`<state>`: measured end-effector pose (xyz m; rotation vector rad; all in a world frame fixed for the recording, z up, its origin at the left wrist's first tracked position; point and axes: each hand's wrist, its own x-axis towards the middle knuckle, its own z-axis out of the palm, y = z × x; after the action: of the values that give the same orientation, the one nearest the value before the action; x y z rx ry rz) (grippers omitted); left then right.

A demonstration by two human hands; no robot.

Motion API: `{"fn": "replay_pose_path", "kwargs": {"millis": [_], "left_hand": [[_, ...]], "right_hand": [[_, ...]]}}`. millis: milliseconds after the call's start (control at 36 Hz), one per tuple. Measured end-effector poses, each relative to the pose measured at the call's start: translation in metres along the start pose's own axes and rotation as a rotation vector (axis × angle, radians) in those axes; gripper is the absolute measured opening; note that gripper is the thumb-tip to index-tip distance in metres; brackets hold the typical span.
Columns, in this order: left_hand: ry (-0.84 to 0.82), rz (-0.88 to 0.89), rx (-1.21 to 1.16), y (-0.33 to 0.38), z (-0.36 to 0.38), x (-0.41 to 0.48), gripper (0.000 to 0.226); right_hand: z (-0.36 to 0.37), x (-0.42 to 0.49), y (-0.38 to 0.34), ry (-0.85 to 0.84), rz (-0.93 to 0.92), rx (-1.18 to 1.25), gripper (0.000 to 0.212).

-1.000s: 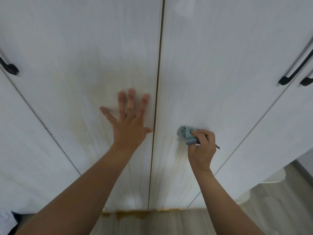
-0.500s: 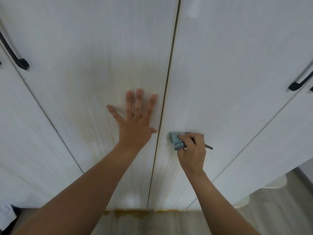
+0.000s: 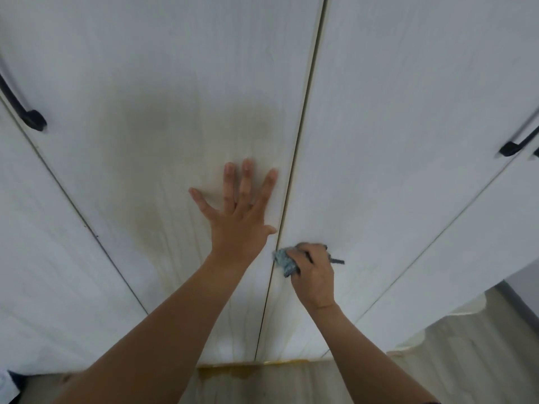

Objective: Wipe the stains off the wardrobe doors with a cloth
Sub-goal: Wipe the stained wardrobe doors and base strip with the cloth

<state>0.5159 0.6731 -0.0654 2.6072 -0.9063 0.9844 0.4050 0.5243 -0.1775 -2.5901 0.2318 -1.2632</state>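
White wardrobe doors (image 3: 379,83) fill the view, and most of the job looks undone. The left door (image 3: 175,68) carries a broad brownish stain (image 3: 151,223) with drips below it, and a yellow puddle (image 3: 230,371) lies on the floor (image 3: 466,360). The left hand (image 3: 242,217) lies flat on that door, fingers (image 3: 246,182) spread. The right hand (image 3: 313,272) curls round a bunched blue cloth (image 3: 284,259), pressed to the right door (image 3: 423,170) just beside the gap (image 3: 306,126). Since a second ago the cloth has slid left to that gap; the left hand has stayed put

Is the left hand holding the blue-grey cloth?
No: the left hand lies flat on the white wardrobe door; the right hand grips the crumpled blue-grey cloth.
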Motion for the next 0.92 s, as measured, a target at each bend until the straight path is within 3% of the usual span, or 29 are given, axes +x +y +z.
{"fn": "replay_pose_path", "kwargs": {"millis": [111, 194, 306, 389, 472, 750, 917], "left_hand": [[-0.049, 0.008, -0.074, 0.001, -0.001, -0.001, 0.145], [-0.054, 0.017, -0.124, -0.001, -0.001, 0.0, 0.143], [-0.049, 0.034, -0.165, -0.002, 0.002, 0.0, 0.138], [-0.04, 0.056, -0.177, -0.005, 0.004, -0.002, 0.136], [-0.018, 0.096, -0.164, -0.012, 0.003, -0.008, 0.131], [0.089, 0.142, -0.115, -0.022, 0.002, -0.056, 0.13], [-0.032, 0.112, 0.035, -0.007, 0.046, -0.083, 0.136]], "right_hand": [[-0.026, 0.052, -0.021, 0.273, 0.002, 0.005, 0.02], [-0.023, 0.066, -0.022, 0.314, -0.006, -0.043, 0.024], [0.001, 0.027, -0.016, 0.155, 0.059, -0.145, 0.016], [0.015, -0.009, -0.008, -0.093, 0.162, -0.145, 0.026], [0.008, -0.022, -0.006, -0.19, 0.259, -0.112, 0.037], [-0.066, 0.063, -0.025, 0.349, 0.2, -0.003, 0.042], [-0.022, 0.051, -0.01, 0.283, 0.029, -0.052, 0.023]]}}
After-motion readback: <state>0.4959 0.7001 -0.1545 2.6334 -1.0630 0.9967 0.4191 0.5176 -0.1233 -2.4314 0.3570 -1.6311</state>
